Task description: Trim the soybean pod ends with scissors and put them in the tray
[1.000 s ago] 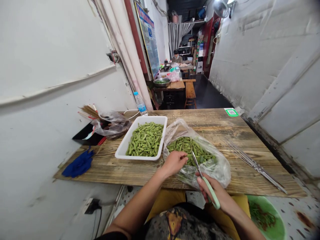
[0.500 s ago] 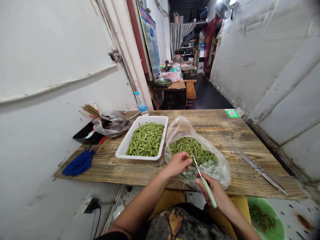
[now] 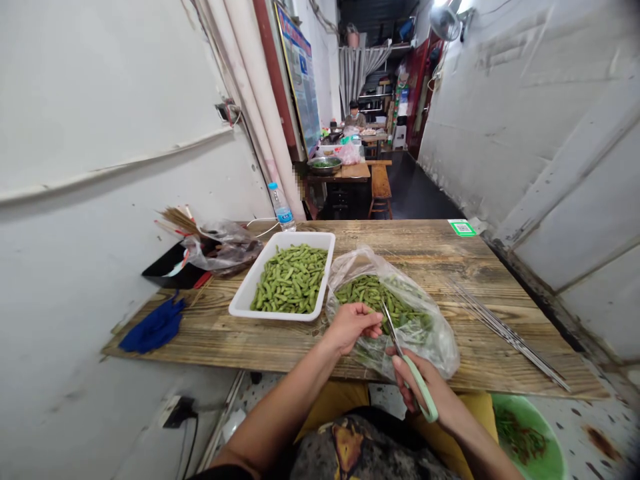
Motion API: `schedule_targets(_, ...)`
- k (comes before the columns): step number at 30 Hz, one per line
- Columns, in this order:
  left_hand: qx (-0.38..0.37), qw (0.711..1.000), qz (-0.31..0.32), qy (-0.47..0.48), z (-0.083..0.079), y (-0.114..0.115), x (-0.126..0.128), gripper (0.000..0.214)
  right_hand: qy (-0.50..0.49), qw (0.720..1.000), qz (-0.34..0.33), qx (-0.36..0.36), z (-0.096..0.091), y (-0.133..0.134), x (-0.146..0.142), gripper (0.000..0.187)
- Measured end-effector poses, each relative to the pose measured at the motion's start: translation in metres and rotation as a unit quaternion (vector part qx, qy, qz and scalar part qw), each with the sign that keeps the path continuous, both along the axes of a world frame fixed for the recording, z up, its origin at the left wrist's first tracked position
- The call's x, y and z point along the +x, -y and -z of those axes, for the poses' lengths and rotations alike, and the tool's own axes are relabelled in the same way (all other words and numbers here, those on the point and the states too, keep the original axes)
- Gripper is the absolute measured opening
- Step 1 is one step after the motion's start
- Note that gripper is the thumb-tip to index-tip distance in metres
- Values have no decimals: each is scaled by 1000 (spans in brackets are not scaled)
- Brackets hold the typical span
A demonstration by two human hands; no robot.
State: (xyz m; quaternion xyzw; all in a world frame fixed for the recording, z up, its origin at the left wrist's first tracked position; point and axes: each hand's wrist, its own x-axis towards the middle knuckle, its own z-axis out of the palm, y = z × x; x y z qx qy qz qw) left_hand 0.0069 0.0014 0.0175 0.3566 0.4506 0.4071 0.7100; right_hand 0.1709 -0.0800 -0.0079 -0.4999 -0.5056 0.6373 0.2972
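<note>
My left hand [image 3: 351, 325] rests at the mouth of a clear plastic bag [image 3: 430, 333] full of green soybean pods [image 3: 370, 297], fingers pinched together on a pod beside the scissor blades. My right hand [image 3: 425, 390] grips pale green-handled scissors [image 3: 407, 363], blades pointing up toward the left fingertips. A white tray [image 3: 245, 300] heaped with pods stands just left of the bag on the wooden table [image 3: 440, 250].
A blue cloth [image 3: 155, 327], a black holder with skewers in plastic [image 3: 215, 247] and a water bottle [image 3: 281, 208] sit at the left. Metal skewers [image 3: 505, 330] lie at the right. A green basin [image 3: 530, 443] stands on the floor. A person sits far back.
My left hand drew a pod from the bag toward the scissors, and the bag's top has sagged lower. The right hand shifted only slightly.
</note>
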Motion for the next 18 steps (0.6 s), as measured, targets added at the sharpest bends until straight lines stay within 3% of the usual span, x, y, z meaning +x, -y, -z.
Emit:
schedule_targets(12, -3, 1000, -16, -8, 7, 6, 3, 39, 24, 1000, -9, 9, 1, -1, 1, 46)
schedule_targets(16, 9, 1000, -9, -25, 10, 7, 4, 35, 17, 999, 6, -28, 5, -4, 2, 43)
schedule_targets(18, 46, 996, -36, -65, 10, 2, -7, 31, 18, 999, 15, -43, 9, -6, 3, 45)
